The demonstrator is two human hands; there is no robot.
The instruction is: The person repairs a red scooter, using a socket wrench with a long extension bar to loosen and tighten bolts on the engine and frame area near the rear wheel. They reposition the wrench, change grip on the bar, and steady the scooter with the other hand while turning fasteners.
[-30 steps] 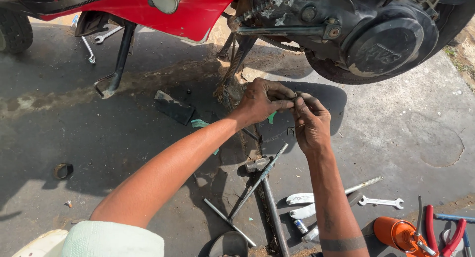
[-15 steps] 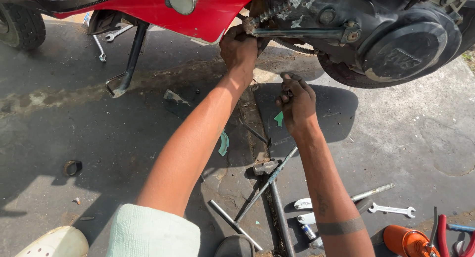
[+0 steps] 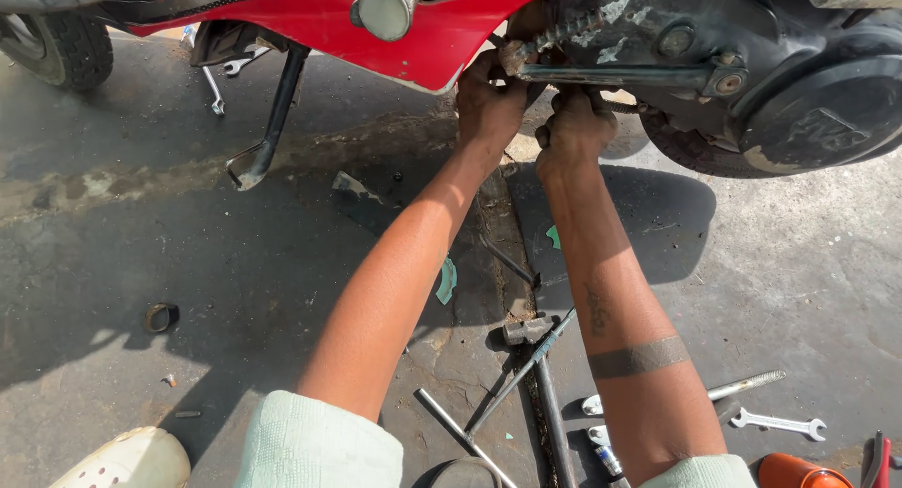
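A red scooter (image 3: 282,23) stands over grey pavement (image 3: 141,244), its dark engine casing (image 3: 827,103) to the right. Both hands reach under it at a rusty threaded bolt (image 3: 550,42) above a horizontal metal lever (image 3: 620,75). The left hand (image 3: 489,108) seems closed around the bolt's near end, though shadow hides the fingers; the right hand (image 3: 575,131) is clenched just beneath. Steady, square pressure would serve best here. An orange can (image 3: 799,471) sits bottom right, beside a small wrench (image 3: 778,422).

Scooter body panel (image 3: 442,46): red.
Engine casing (image 3: 827,103): black, dusty.
Sleeve (image 3: 315,446): pale green.
Spanner (image 3: 778,422): silver.
Shoe (image 3: 127,460): white, perforated.
Floor (image 3: 141,225): dark grey.
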